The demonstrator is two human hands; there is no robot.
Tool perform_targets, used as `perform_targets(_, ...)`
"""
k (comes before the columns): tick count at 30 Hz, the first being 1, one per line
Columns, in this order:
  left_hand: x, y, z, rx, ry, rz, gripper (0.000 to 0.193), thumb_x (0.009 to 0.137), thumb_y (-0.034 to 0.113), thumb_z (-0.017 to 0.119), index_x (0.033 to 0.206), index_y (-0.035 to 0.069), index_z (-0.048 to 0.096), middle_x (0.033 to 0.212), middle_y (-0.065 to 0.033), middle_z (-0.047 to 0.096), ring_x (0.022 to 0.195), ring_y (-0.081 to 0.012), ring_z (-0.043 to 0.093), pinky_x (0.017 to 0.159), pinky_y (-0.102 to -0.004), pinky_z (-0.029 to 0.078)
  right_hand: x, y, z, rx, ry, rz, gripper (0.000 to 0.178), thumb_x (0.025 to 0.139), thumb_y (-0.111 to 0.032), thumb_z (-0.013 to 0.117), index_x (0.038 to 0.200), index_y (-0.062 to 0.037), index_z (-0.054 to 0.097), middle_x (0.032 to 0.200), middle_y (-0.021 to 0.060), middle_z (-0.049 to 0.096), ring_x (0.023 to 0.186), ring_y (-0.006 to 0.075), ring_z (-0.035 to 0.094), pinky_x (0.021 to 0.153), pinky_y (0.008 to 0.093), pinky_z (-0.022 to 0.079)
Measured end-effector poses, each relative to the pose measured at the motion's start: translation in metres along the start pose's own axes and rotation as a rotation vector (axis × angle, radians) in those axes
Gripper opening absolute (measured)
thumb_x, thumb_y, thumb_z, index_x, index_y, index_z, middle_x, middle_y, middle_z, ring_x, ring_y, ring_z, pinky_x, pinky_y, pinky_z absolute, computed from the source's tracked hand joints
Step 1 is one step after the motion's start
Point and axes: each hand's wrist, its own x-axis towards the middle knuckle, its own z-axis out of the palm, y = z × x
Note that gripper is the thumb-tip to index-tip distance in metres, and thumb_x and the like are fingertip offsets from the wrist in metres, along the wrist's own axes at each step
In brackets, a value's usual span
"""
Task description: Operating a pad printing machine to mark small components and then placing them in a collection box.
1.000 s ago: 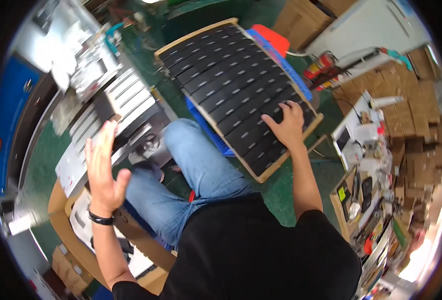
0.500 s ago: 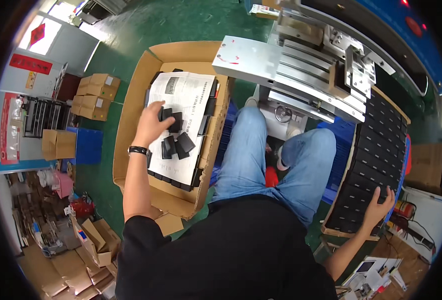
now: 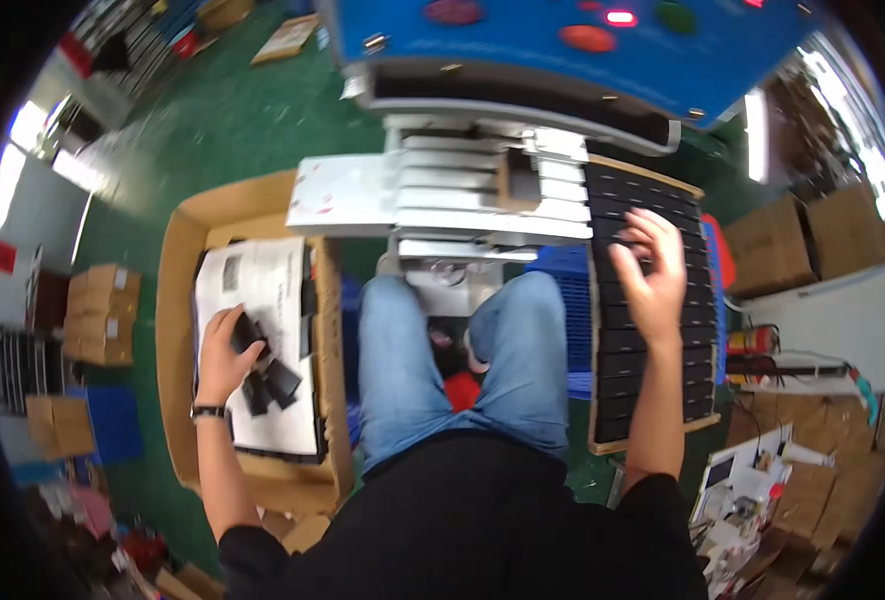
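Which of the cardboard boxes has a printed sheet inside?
The large open box at the left hand: it alone shows a printed sheet inside. The stacked boxes farther left look closed.

The bare left hand [image 3: 223,360] partly hides small flat black pieces [image 3: 281,382] at its fingertips, grip unclear. The blurred bare right hand [image 3: 656,275] masks some black rectangular blocks [image 3: 618,342] in the wooden-edged tray [image 3: 653,175] beneath. Ahead, the top edge crops a blue machine panel [image 3: 523,45].

The person wears a black short-sleeved fabric top [image 3: 463,530] and faded light-blue denim jeans [image 3: 403,360], creased toward the lap. A narrow, dark band [image 3: 209,411] circles the left wrist; the left hand [image 3: 222,365] and right hand [image 3: 658,285] are both bare.
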Motion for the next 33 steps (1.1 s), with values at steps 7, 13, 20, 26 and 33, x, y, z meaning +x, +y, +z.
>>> perform_targets(7, 0.064, 0.139, -0.009, -0.192, 0.290, 0.354, 0.063, 0.091, 0.014, 0.081, 0.151, 0.004, 0.063, 0.150, -0.0171, 0.061, 0.131, -0.0348, 0.061, 0.117, -0.0438, 0.047, 0.091, -0.031, 0.036, 0.119, -0.476, 0.219, 0.073, 0.083, -0.020, 0.095, 0.144, 0.0038, 0.063, 0.131, 0.0172, 0.061, 0.098, 0.0200, 0.068, 0.081, 0.0317, 0.058)
perform_targets(13, 0.137, 0.288, 0.018, -0.156, 0.226, 0.805, 0.062, 0.098, 0.029, 0.076, 0.153, 0.005, 0.061, 0.157, -0.0133, 0.060, 0.136, -0.0337, 0.059, 0.115, -0.0450, 0.046, 0.103, -0.039, 0.037, 0.016, -0.489, -0.012, 0.078, 0.082, -0.025, 0.095, 0.148, -0.0002, 0.061, 0.132, 0.0151, 0.061, 0.093, 0.0196, 0.066, 0.078, 0.0302, 0.056)
perform_targets(20, 0.182, 0.364, 0.072, 0.003, 0.110, 1.003, 0.059, 0.104, 0.030, 0.064, 0.156, 0.003, 0.056, 0.160, -0.0151, 0.057, 0.143, -0.0343, 0.052, 0.122, -0.0471, 0.036, -0.020, 0.004, -0.060, 0.044, -0.086, 0.228, 0.073, 0.083, -0.021, 0.096, 0.144, -0.0006, 0.061, 0.135, 0.0098, 0.057, 0.097, 0.0215, 0.063, 0.086, 0.0302, 0.054)
perform_targets(26, 0.166, 0.352, 0.073, 0.000, -0.020, 0.990, 0.070, 0.110, 0.037, 0.054, 0.170, 0.003, 0.041, 0.175, -0.0151, 0.043, 0.163, -0.0347, 0.037, 0.130, -0.0542, 0.026, -0.189, 0.102, -0.168, -0.380, 0.285, 0.603, 0.071, 0.086, -0.032, 0.094, 0.142, -0.0009, 0.064, 0.137, 0.0124, 0.058, 0.112, 0.0266, 0.063, 0.099, 0.0364, 0.053)
perform_targets(33, 0.117, 0.319, 0.069, -0.075, -0.006, 1.073, 0.065, 0.112, 0.040, 0.052, 0.166, 0.004, 0.047, 0.172, -0.0171, 0.048, 0.155, -0.0385, 0.049, 0.131, -0.0553, 0.028, -0.245, 0.141, -0.209, -0.971, 0.327, 0.790, 0.081, 0.086, -0.059, 0.087, 0.138, 0.0004, 0.069, 0.142, 0.0191, 0.060, 0.126, 0.0388, 0.061, 0.110, 0.0459, 0.050)
